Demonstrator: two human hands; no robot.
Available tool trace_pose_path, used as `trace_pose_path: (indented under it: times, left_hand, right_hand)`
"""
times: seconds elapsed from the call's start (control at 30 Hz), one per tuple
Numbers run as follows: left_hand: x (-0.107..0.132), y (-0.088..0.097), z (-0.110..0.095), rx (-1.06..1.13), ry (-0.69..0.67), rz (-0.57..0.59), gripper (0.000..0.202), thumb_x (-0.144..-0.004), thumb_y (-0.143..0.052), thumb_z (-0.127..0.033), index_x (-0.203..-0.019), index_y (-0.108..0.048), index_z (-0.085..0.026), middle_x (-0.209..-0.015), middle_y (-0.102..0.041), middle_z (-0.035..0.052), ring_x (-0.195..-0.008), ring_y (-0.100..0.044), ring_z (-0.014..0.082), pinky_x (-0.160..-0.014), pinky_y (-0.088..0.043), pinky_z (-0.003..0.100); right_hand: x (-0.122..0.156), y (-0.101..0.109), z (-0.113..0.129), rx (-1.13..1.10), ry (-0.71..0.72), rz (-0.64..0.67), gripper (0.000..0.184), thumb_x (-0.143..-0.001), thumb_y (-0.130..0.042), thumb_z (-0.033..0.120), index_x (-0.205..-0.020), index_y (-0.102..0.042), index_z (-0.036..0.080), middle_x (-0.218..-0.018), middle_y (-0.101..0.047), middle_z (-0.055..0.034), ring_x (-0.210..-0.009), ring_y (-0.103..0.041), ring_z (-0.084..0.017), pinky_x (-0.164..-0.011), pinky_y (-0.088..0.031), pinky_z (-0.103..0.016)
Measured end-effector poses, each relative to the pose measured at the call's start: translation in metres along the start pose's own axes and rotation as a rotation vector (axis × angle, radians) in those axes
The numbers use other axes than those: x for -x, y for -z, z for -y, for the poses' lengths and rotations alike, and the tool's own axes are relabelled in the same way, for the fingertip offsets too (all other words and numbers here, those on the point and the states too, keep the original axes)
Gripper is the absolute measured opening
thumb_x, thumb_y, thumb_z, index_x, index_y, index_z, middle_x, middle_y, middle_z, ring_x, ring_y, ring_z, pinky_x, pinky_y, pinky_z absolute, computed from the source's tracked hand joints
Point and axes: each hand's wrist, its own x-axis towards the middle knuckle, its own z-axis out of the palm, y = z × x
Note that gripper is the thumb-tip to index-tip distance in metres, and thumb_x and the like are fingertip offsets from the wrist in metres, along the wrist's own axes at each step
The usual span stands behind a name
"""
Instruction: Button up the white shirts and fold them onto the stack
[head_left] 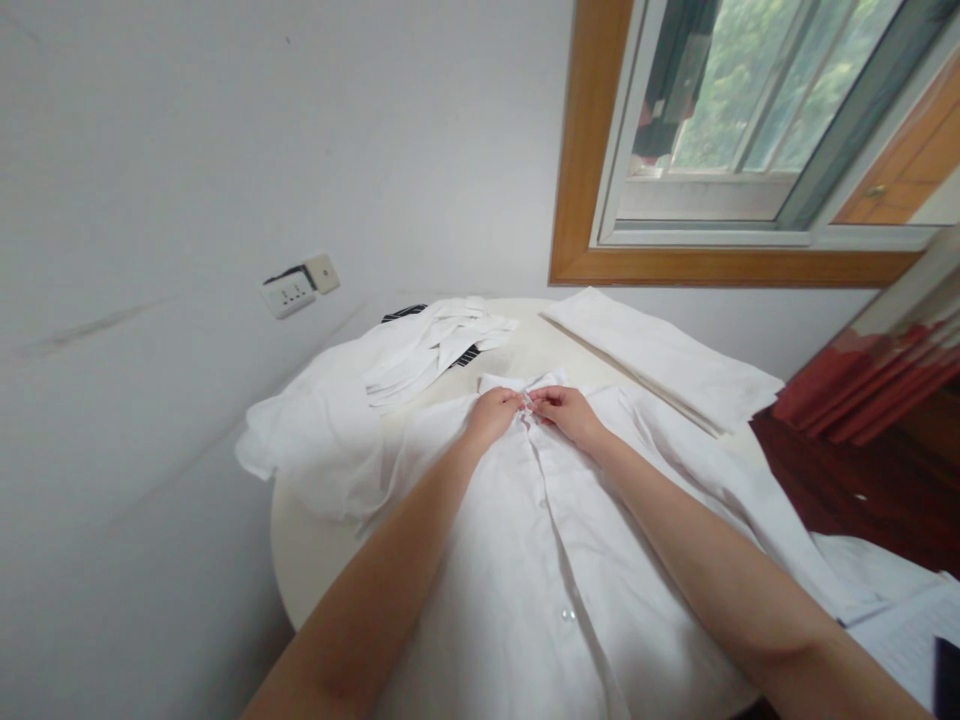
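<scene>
A white button-up shirt (570, 560) lies front-up on a round pale table (300, 560), its collar toward the far side. My left hand (493, 413) and my right hand (566, 410) meet at the top of the shirt's placket just below the collar. Both hands have their fingers pinched on the fabric there, left hand on the left edge, right hand on the right edge. A small clear button (568, 614) shows lower on the placket. What lies between the fingertips is too small to make out.
A crumpled pile of white garments (420, 355) with a dark striped piece lies at the table's far left. A folded white cloth (660, 355) lies far right. A wall socket (296, 287), a wood-framed window (742, 150) and a red-and-dark panel (862, 430) surround the table.
</scene>
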Motion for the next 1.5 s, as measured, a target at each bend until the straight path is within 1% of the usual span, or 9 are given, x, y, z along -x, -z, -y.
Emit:
trace_pose_path:
  times: [0.17,0.3,0.57,0.7,0.87,0.97,1.2,1.33,1.5]
  left_hand:
    - [0.003,-0.001,-0.003,-0.199,-0.107,-0.017,0.03,-0.087,-0.043,-0.023,-0.075,-0.07,-0.019,-0.087,-0.069,0.0057,-0.091,-0.06,0.0189,-0.084,-0.043,0.029]
    - [0.007,-0.002,-0.005,-0.277,-0.146,-0.025,0.031,-0.089,-0.041,-0.02,-0.079,-0.07,-0.019,-0.091,-0.068,0.0062,-0.094,-0.059,0.0193,-0.09,-0.042,0.032]
    - [0.009,-0.003,-0.006,-0.322,-0.16,-0.037,0.031,-0.09,-0.041,-0.02,-0.081,-0.07,-0.021,-0.091,-0.066,0.0062,-0.094,-0.057,0.0194,-0.091,-0.041,0.032]
    - [0.009,-0.002,-0.006,-0.346,-0.152,-0.023,0.031,-0.091,-0.041,-0.022,-0.082,-0.071,-0.021,-0.092,-0.065,0.0061,-0.095,-0.056,0.0193,-0.092,-0.039,0.032]
    - [0.008,-0.003,-0.004,-0.392,-0.155,-0.025,0.034,-0.094,-0.038,-0.025,-0.084,-0.07,-0.019,-0.09,-0.065,0.0065,-0.095,-0.055,0.0196,-0.091,-0.039,0.032]
    - [0.008,-0.005,-0.003,-0.425,-0.162,-0.048,0.034,-0.095,-0.038,-0.025,-0.083,-0.069,-0.019,-0.089,-0.064,0.0067,-0.094,-0.055,0.0199,-0.09,-0.039,0.033]
    - [0.008,-0.009,0.001,-0.476,-0.193,-0.091,0.03,-0.095,-0.039,-0.021,-0.085,-0.067,-0.018,-0.093,-0.063,0.0084,-0.094,-0.054,0.0203,-0.09,-0.039,0.034]
    - [0.009,-0.009,0.002,-0.451,-0.252,-0.075,0.032,-0.097,-0.038,-0.027,-0.088,-0.067,-0.017,-0.091,-0.064,0.0101,-0.095,-0.054,0.0215,-0.092,-0.038,0.036]
    - [0.01,-0.007,0.0,-0.439,-0.209,-0.074,0.028,-0.095,-0.041,-0.024,-0.086,-0.067,-0.018,-0.093,-0.062,0.0079,-0.094,-0.055,0.02,-0.089,-0.04,0.034]
  right_hand:
    - [-0.001,0.003,-0.002,0.041,-0.003,0.01,0.022,-0.075,-0.062,0.027,-0.09,-0.075,0.016,-0.076,-0.071,-0.0003,-0.062,-0.057,-0.01,-0.059,-0.047,-0.021]
    - [-0.003,0.001,0.0,-0.019,-0.066,-0.014,0.017,-0.072,-0.063,0.02,-0.084,-0.074,0.017,-0.071,-0.069,0.0014,-0.062,-0.058,-0.01,-0.058,-0.051,-0.021]
    - [-0.004,-0.004,0.004,-0.145,-0.184,-0.108,0.009,-0.063,-0.067,0.01,-0.069,-0.07,0.016,-0.063,-0.068,0.0007,-0.055,-0.059,-0.011,-0.053,-0.054,-0.021]
    - [-0.004,-0.002,0.004,-0.129,-0.172,-0.063,0.006,-0.063,-0.072,0.017,-0.069,-0.072,0.015,-0.065,-0.069,0.0003,-0.055,-0.058,-0.01,-0.055,-0.055,-0.021]
    - [-0.002,0.0,0.004,-0.118,-0.141,-0.035,0.02,-0.06,-0.079,0.029,-0.074,-0.074,0.015,-0.067,-0.069,-0.0003,-0.058,-0.059,-0.011,-0.054,-0.053,-0.021]
    - [-0.001,-0.001,0.004,-0.118,-0.134,-0.051,0.022,-0.059,-0.079,0.03,-0.073,-0.074,0.015,-0.068,-0.069,-0.0004,-0.057,-0.057,-0.01,-0.051,-0.052,-0.02]
    - [-0.002,-0.007,0.008,-0.065,-0.151,-0.091,0.016,-0.062,-0.077,0.027,-0.072,-0.072,0.016,-0.063,-0.068,-0.0003,-0.053,-0.058,-0.011,-0.046,-0.048,-0.02]
    - [-0.003,-0.007,0.01,-0.072,-0.167,-0.087,0.008,-0.066,-0.071,0.019,-0.073,-0.072,0.015,-0.063,-0.068,-0.0003,-0.054,-0.057,-0.01,-0.048,-0.048,-0.019]
    - [-0.004,-0.008,0.009,-0.079,-0.174,-0.073,0.01,-0.066,-0.069,0.015,-0.076,-0.07,0.014,-0.059,-0.064,0.0025,-0.052,-0.055,-0.008,-0.048,-0.046,-0.018]
